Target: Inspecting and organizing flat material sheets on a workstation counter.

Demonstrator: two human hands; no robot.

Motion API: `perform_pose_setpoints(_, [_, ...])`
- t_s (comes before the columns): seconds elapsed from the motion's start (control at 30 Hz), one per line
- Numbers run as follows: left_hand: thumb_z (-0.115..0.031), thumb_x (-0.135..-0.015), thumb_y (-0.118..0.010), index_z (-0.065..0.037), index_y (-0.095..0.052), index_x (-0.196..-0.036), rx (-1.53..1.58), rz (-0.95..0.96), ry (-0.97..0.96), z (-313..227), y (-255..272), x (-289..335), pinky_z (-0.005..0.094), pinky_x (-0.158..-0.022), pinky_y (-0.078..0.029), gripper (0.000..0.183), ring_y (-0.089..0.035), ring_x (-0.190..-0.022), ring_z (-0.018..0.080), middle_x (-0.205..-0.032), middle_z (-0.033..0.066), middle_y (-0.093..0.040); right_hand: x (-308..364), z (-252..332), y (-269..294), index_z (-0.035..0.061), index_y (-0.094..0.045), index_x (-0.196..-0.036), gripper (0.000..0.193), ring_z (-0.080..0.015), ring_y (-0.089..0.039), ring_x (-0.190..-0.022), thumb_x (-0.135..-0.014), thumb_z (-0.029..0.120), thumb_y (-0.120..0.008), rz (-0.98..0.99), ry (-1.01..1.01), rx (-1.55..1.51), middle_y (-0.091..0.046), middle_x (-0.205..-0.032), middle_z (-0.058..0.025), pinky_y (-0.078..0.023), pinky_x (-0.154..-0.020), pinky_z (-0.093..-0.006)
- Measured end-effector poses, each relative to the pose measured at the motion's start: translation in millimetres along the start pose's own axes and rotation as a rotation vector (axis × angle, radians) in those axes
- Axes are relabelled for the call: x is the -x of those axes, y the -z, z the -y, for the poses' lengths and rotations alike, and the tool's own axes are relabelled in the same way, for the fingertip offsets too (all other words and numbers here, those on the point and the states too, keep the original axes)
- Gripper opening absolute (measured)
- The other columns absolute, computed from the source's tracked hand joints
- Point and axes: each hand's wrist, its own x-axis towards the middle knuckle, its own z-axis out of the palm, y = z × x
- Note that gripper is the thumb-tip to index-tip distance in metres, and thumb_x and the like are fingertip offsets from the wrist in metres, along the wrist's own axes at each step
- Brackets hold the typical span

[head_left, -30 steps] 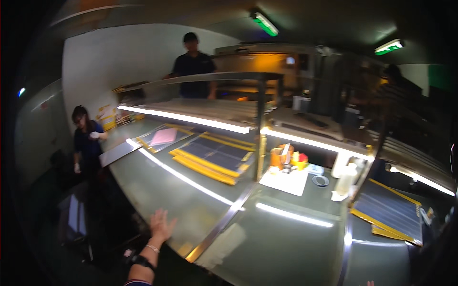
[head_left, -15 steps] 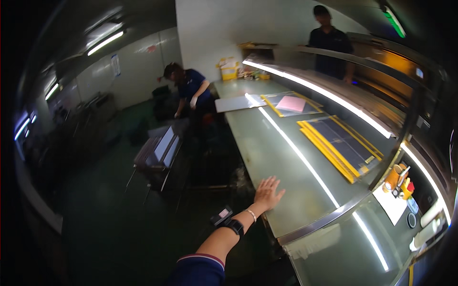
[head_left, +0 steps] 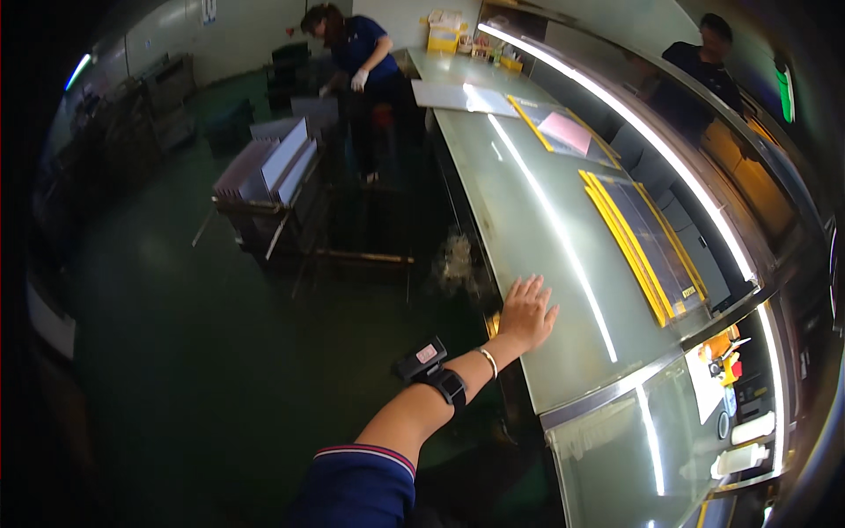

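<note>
My left hand (head_left: 528, 319) rests palm down, fingers stretched out and slightly apart, at the near left edge of a long pale green glass-topped table (head_left: 515, 220). Nothing is in it. A bracelet (head_left: 489, 363) and a black strap with a small box-shaped device (head_left: 424, 359) sit on that forearm. To the right of the hand, on the table, lie stacked dark panels with yellow borders (head_left: 656, 242). Farther back a pink sheet (head_left: 566, 134) lies on another yellow-edged panel (head_left: 525, 119). My right hand is outside the picture.
A rack of upright sheets (head_left: 264, 172) stands on the floor at left. Beyond it a gloved co-worker (head_left: 361, 57) bends over; another person (head_left: 704, 66) is at the far right. A pale board (head_left: 462, 99) juts past the table edge. White bottles (head_left: 744, 459) lie near right.
The view has tilted downward and turned, so the table and rack appear higher. My left hand stays at the table edge, its fingers still stretched out.
</note>
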Motion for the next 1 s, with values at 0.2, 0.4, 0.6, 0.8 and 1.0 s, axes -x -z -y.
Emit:
perform_pose_setpoints(0.2, [-0.025,-0.085,-0.052,-0.003,-0.059,-0.102,0.169,-0.179,-0.084,-6,2,32,0.0452,-0.103,-0.023,0.029,-0.045,-0.115,0.0273,-0.117,0.0143,-0.053,2,-13,-59,-0.0028,-0.052,-0.111,0.041,-0.0364,-0.048,-0.105,-0.086,0.029,-0.052,-0.093,0.083,-0.356,-0.052,-0.112,-0.0235,-0.035,-0.093,-0.0434])
perform_pose_setpoints(0.4, [-0.022,-0.082,-0.055,0.005,-0.026,-0.131,0.683,0.392,-0.135,-45,37,218,0.0490,-0.105,-0.019,0.063,-0.022,-0.126,0.0444,-0.138,0.0282,-0.018,119,200,29,0.0019,-0.056,-0.103,0.025,-0.0312,-0.051,-0.103,-0.080,0.008,-0.052,0.091,0.890,-0.890,-0.056,-0.106,-0.0178,-0.040,-0.089,-0.0436])
perform_pose_setpoints(0.6, [-0.025,-0.076,-0.056,0.001,-0.060,-0.096,0.266,1.811,-0.567,-121,14,303,0.0460,-0.098,-0.034,0.033,-0.053,-0.106,0.0333,-0.105,0.0219,-0.058,219,231,-20,0.0023,-0.054,-0.111,0.032,-0.0328,-0.054,-0.101,-0.079,0.004,-0.052,0.866,0.722,-1.173,-0.056,-0.105,-0.0187,-0.043,-0.085,-0.0392])
perform_pose_setpoints(0.8, [-0.024,-0.073,-0.058,-0.005,-0.064,-0.091,0.109,1.480,-0.932,-112,-79,370,0.0413,-0.082,-0.045,0.026,-0.061,-0.092,0.0320,-0.093,0.0174,-0.064,235,192,-118,0.0003,-0.049,-0.118,0.045,-0.0333,-0.057,-0.095,-0.077,0.015,-0.059,1.414,-0.038,-0.805,-0.059,-0.104,-0.0221,-0.044,-0.084,-0.0364])
perform_pose_setpoints(1.0, [-0.025,-0.074,-0.059,-0.005,-0.063,-0.093,0.272,1.723,-0.633,-95,-113,410,0.0412,-0.082,-0.045,0.028,-0.059,-0.094,0.0330,-0.096,0.0181,-0.062,239,167,-139,0.0037,-0.045,-0.123,0.048,-0.0303,-0.057,-0.100,-0.077,0.014,-0.057,1.228,0.510,-0.609,-0.057,-0.112,-0.0192,-0.044,-0.085,-0.0363])
